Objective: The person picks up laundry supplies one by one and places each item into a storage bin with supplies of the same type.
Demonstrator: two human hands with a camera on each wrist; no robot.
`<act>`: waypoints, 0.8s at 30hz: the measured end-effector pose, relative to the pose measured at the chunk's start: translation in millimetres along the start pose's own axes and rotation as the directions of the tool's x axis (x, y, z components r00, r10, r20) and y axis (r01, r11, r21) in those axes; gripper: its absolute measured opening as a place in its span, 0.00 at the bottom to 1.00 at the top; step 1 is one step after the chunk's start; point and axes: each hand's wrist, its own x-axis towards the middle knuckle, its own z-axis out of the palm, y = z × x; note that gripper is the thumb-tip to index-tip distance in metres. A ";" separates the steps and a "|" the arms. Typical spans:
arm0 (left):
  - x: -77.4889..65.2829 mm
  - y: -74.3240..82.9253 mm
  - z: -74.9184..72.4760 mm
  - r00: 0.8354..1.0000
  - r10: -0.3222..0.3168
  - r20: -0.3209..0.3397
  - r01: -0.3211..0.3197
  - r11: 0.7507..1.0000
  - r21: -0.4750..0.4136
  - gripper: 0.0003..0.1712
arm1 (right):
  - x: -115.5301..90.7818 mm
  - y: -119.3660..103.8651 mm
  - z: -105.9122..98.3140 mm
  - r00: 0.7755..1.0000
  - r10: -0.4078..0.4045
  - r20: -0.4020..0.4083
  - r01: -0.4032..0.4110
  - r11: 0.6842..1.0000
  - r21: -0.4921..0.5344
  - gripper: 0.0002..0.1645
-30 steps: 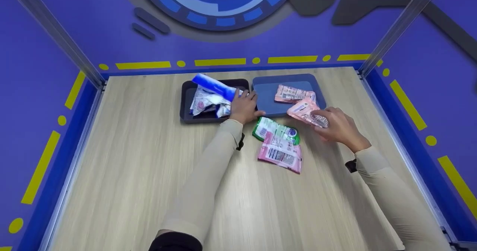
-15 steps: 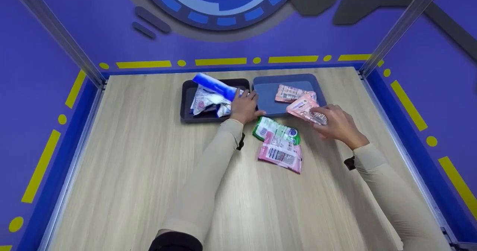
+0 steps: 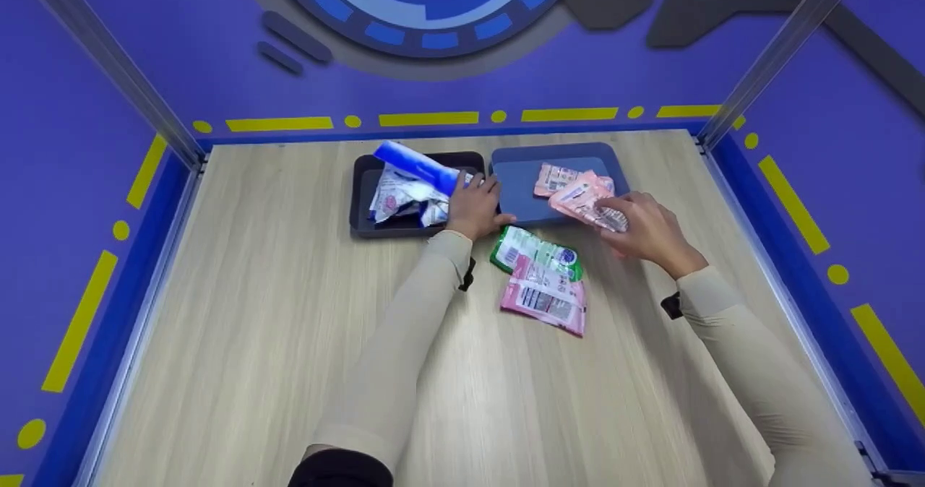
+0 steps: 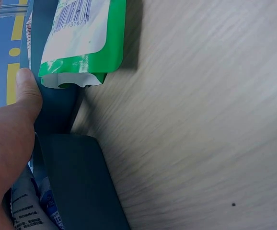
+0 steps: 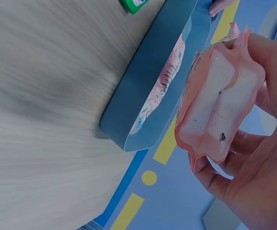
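Note:
My right hand grips a pink packet between thumb and fingers, tilted over the front right of the blue-grey tray. In the right wrist view, its folded end faces the camera. Another pink packet lies inside that tray, partly covered in the head view by the held one. Resting at the join of the two trays, my left hand has its fingers over the dark tray's right side. In the left wrist view its thumb touches the blue-grey tray's wall.
White-and-blue packets and a long blue packet lie in the dark tray. A green packet lies before the blue-grey tray, overlapped by a pink-and-white packet. Blue panels enclose the table's back and sides.
My right hand has moved slightly left and away from me, carrying the pink packet further over the blue-grey tray. My left hand stays in place.

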 end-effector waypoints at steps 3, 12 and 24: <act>-0.1 -0.4 0.0 1.000 -0.001 0.002 0.001 1.000 -0.008 0.49 | 5.5 -1.6 -0.8 1.000 0.010 0.015 -0.010 1.000 0.003 0.29; 1.1 -0.4 -0.7 1.000 -0.003 0.025 0.003 1.000 -0.016 0.50 | 22.9 -6.8 -3.2 0.999 0.001 0.039 0.000 1.000 -0.022 0.30; 0.7 -0.9 -1.1 1.000 0.002 0.011 -0.002 1.000 -0.007 0.50 | 42.8 -11.6 0.2 0.999 -0.037 0.011 0.037 0.999 -0.034 0.30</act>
